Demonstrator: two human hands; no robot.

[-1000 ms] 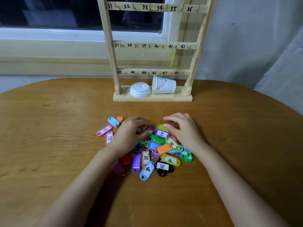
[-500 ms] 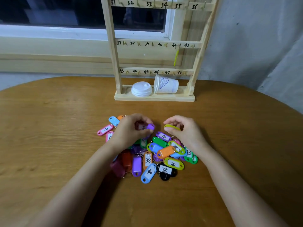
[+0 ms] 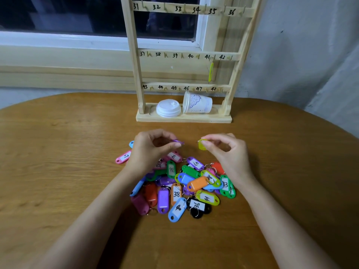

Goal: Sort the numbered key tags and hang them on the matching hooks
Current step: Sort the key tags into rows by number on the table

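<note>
- The left grip pinched a purple tag, raised.
- The right grip pinched a yellow tag.
- The tag pile lay on the tabletop under both grips, with the hook rack beyond them.

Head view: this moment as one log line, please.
left hand: pinches purple tag | right hand: pinches yellow tag | pile: on table
</note>
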